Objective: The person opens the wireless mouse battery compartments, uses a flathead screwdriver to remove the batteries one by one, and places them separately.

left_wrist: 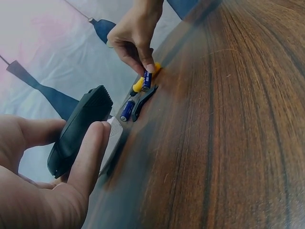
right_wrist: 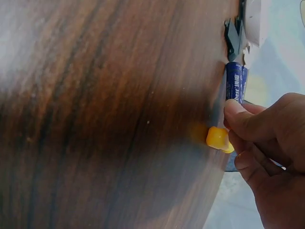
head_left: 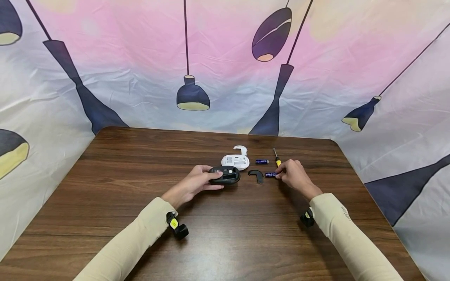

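Observation:
My left hand (head_left: 197, 180) grips a black computer mouse (head_left: 230, 177), its underside up with the battery slot uncovered. Thumb and fingers hold it by its edges, as the left wrist view (left_wrist: 78, 133) also shows. With thumb and fingertip, my right hand (head_left: 296, 178) pinches one end of a blue battery (head_left: 270, 175) low over the table; the right wrist view shows the battery (right_wrist: 234, 80) close up. Between the hands lies a curved black battery cover (head_left: 258, 175). A second blue battery (head_left: 261, 161) lies just behind it.
Behind the black mouse, a white mouse (head_left: 236, 160) lies underside up with its battery slot uncovered. Its white cover (head_left: 241, 149) is beyond it. A yellow-handled screwdriver (head_left: 277, 159) lies beside my right hand. The wooden table (head_left: 123, 175) ends at a patterned cloth backdrop (head_left: 147, 78).

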A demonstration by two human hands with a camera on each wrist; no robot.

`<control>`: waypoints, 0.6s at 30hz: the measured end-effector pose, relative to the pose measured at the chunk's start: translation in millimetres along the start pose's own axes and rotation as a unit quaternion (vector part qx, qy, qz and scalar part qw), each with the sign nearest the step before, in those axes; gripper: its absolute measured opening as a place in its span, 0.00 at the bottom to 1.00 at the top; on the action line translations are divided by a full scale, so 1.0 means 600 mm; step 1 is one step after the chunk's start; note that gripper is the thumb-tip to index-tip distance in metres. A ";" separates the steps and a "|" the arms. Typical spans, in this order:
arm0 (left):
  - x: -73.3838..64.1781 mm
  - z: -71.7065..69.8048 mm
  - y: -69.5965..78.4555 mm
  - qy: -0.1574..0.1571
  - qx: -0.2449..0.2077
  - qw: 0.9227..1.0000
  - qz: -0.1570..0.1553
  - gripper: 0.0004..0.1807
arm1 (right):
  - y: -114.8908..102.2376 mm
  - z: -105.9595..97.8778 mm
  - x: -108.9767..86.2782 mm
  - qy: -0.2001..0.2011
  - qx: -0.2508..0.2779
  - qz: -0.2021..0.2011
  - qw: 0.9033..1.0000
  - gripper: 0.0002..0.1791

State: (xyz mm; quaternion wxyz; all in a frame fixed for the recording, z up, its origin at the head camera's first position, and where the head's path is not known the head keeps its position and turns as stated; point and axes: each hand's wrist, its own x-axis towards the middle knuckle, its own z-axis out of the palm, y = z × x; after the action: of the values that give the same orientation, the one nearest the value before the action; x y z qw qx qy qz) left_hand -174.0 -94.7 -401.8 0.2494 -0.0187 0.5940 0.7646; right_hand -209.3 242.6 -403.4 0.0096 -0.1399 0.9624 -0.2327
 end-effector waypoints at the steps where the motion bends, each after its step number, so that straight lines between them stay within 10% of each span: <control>1: 0.000 0.000 0.000 0.000 0.000 1.000 0.000 0.25 | 0.001 0.001 0.000 0.000 -0.003 -0.001 1.000 0.07; 18: 0.004 0.004 -0.003 0.028 0.067 0.997 0.008 0.24 | 0.003 0.005 0.006 -0.004 -0.027 -0.019 0.999 0.08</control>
State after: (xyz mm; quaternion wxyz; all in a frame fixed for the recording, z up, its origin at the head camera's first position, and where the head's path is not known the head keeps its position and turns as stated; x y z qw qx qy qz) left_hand -174.5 -91.1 -403.6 0.2269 -0.0189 0.6506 0.7245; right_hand -213.1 241.5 -406.8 0.0054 -0.1592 0.9654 -0.2066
